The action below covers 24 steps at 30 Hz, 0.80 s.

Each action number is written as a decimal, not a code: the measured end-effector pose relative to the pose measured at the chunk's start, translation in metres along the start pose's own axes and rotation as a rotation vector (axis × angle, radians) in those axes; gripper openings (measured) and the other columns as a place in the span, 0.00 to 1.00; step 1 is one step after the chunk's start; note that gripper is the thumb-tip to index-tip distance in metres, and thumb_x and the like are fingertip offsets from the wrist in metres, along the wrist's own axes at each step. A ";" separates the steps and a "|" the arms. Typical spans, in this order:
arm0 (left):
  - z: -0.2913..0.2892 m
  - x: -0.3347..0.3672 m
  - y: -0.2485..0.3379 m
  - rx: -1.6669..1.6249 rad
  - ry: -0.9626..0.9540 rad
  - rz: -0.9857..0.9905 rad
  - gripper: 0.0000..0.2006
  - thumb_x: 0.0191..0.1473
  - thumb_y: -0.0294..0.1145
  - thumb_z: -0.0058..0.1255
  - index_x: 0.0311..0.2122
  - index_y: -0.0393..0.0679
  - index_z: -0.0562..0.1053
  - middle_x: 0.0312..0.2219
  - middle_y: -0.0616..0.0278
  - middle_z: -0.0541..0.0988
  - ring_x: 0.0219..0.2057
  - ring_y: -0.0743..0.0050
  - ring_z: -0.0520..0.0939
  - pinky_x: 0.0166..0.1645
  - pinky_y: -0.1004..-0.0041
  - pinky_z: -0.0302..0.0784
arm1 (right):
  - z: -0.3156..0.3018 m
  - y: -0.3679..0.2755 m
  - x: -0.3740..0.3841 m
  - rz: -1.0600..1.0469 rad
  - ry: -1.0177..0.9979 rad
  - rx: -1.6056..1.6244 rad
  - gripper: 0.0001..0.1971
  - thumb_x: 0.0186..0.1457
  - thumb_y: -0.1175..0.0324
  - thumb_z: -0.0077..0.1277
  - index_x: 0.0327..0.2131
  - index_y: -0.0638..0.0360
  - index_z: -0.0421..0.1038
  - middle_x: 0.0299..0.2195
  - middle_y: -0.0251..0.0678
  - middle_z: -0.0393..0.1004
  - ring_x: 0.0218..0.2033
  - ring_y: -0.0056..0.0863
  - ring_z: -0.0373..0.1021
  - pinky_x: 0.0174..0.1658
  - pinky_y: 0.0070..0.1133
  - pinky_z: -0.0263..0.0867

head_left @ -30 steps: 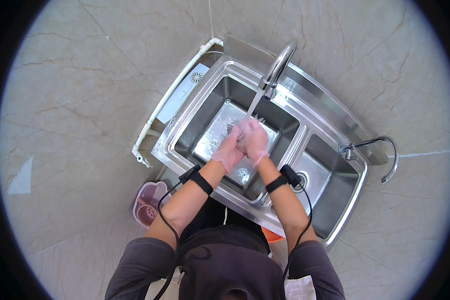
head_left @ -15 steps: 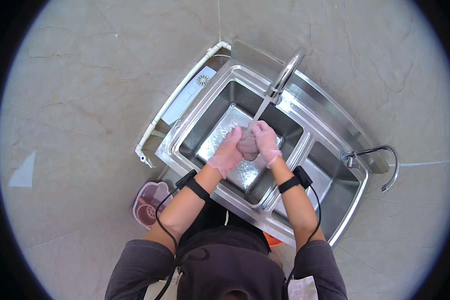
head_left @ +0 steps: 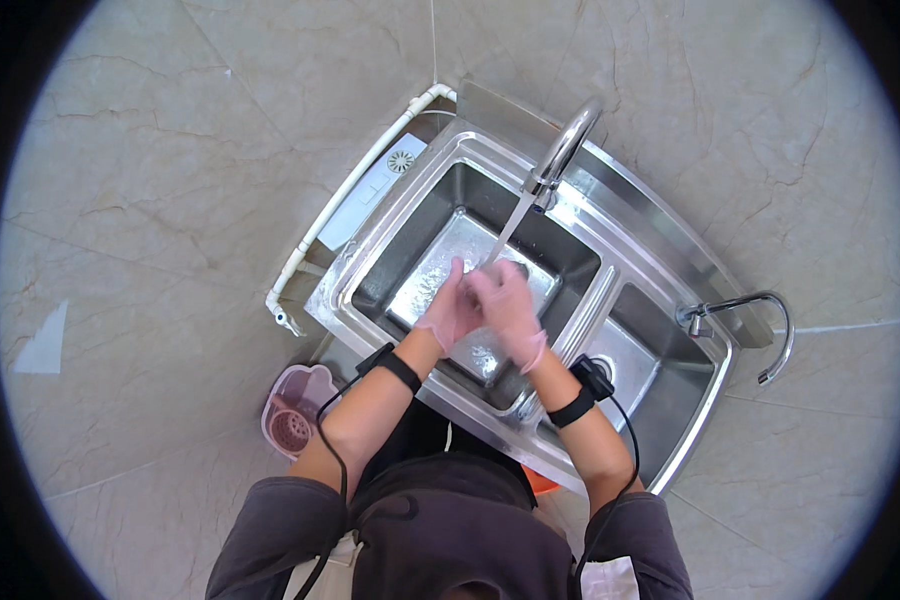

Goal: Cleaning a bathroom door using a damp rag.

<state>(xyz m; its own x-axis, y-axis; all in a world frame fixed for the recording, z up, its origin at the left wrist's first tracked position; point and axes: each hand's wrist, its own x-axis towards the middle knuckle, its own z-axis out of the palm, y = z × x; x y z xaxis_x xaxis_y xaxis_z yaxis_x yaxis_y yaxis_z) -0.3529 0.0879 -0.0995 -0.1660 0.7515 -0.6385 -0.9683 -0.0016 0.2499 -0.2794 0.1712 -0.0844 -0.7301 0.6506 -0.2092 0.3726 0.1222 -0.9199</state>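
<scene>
Over the left basin of a steel double sink (head_left: 355, 318), my two hands are together in thin pink gloves. My right hand (head_left: 505, 305) is closed and lies across the fingers of my left hand (head_left: 453, 308), whose thumb points up. Between them is a wadded grey cloth, mostly hidden by the gloves; a small grey bit (head_left: 521, 269) shows past my right fingers. From the tall curved faucet (head_left: 562, 155), a stream of water (head_left: 508, 232) runs down onto my hands.
A second faucet (head_left: 775, 335) arches beside the right basin (head_left: 660, 400). White piping (head_left: 355, 172) and a white box (head_left: 372, 192) line the sink's left side. A pink mop bucket (head_left: 292, 425) stands on the floor at left; an orange edge (head_left: 540, 482) shows beneath the sink.
My right hand has come left and down over my left hand, its wrist turning. The grey cloth, plainly visible between the hands before, is now mostly covered. Water still runs.
</scene>
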 end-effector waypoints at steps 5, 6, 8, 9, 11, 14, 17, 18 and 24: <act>-0.017 0.044 -0.002 -0.008 -0.248 0.136 0.20 0.58 0.48 0.34 0.45 0.42 0.65 0.38 0.58 0.72 0.41 0.66 0.74 0.45 0.65 0.71 | 0.021 0.010 0.000 -0.216 0.182 -0.193 0.15 0.49 0.56 0.48 0.29 0.60 0.69 0.29 0.47 0.71 0.33 0.46 0.67 0.38 0.31 0.62; -0.002 0.043 -0.007 0.058 0.031 0.224 0.17 0.59 0.44 0.35 0.45 0.42 0.65 0.38 0.57 0.73 0.40 0.65 0.75 0.44 0.66 0.72 | 0.006 0.017 0.017 -0.209 0.191 -0.199 0.15 0.49 0.56 0.48 0.29 0.60 0.69 0.29 0.47 0.71 0.33 0.46 0.67 0.38 0.31 0.62; 0.017 0.032 -0.011 0.031 -0.101 0.189 0.16 0.59 0.42 0.35 0.46 0.42 0.65 0.39 0.58 0.72 0.41 0.66 0.74 0.45 0.66 0.72 | -0.018 0.029 0.048 0.104 0.180 -0.070 0.17 0.50 0.54 0.46 0.28 0.61 0.69 0.27 0.48 0.71 0.32 0.47 0.67 0.37 0.33 0.62; 0.021 0.029 -0.010 -0.005 -0.222 0.168 0.15 0.59 0.40 0.36 0.47 0.42 0.64 0.40 0.59 0.72 0.41 0.67 0.74 0.46 0.66 0.71 | -0.018 0.032 0.049 0.080 0.223 -0.104 0.19 0.52 0.52 0.43 0.28 0.62 0.69 0.27 0.48 0.71 0.31 0.48 0.68 0.36 0.34 0.62; 0.002 0.026 0.002 0.039 -0.181 0.228 0.15 0.59 0.39 0.35 0.47 0.42 0.64 0.41 0.59 0.72 0.42 0.67 0.74 0.47 0.65 0.71 | -0.002 0.014 0.035 0.058 0.175 -0.188 0.19 0.52 0.52 0.43 0.29 0.61 0.69 0.27 0.49 0.72 0.32 0.49 0.68 0.37 0.34 0.62; -0.013 0.026 0.004 0.065 -0.043 0.235 0.15 0.59 0.38 0.34 0.48 0.42 0.63 0.43 0.59 0.71 0.45 0.66 0.72 0.48 0.63 0.69 | 0.022 -0.007 0.014 0.039 0.110 -0.290 0.19 0.52 0.52 0.42 0.32 0.60 0.69 0.29 0.50 0.71 0.34 0.49 0.68 0.39 0.35 0.62; -0.005 0.019 -0.007 0.042 -0.109 0.156 0.15 0.59 0.38 0.34 0.47 0.42 0.63 0.44 0.59 0.71 0.46 0.66 0.72 0.49 0.63 0.68 | 0.003 0.025 0.043 0.146 0.097 -0.295 0.20 0.52 0.51 0.42 0.35 0.59 0.68 0.32 0.51 0.71 0.36 0.50 0.67 0.41 0.35 0.62; 0.000 0.014 -0.007 0.027 -0.262 0.131 0.15 0.59 0.38 0.34 0.47 0.42 0.62 0.45 0.58 0.70 0.47 0.66 0.72 0.49 0.64 0.68 | -0.008 0.040 0.057 0.248 0.090 -0.282 0.20 0.51 0.50 0.42 0.36 0.59 0.68 0.34 0.52 0.71 0.37 0.51 0.67 0.42 0.35 0.61; -0.020 0.003 0.017 0.131 -0.160 0.238 0.26 0.50 0.27 0.50 0.54 0.41 0.57 0.44 0.56 0.69 0.45 0.68 0.72 0.49 0.71 0.68 | -0.023 0.025 0.060 0.163 0.079 0.035 0.26 0.50 0.48 0.48 0.30 0.70 0.67 0.26 0.47 0.72 0.32 0.37 0.71 0.36 0.27 0.63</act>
<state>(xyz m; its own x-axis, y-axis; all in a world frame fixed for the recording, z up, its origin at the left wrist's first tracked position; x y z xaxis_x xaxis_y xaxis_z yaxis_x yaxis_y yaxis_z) -0.3735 0.0770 -0.1119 -0.3433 0.8346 -0.4308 -0.8719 -0.1126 0.4766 -0.3007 0.2306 -0.1124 -0.6139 0.7167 -0.3309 0.4607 -0.0151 -0.8874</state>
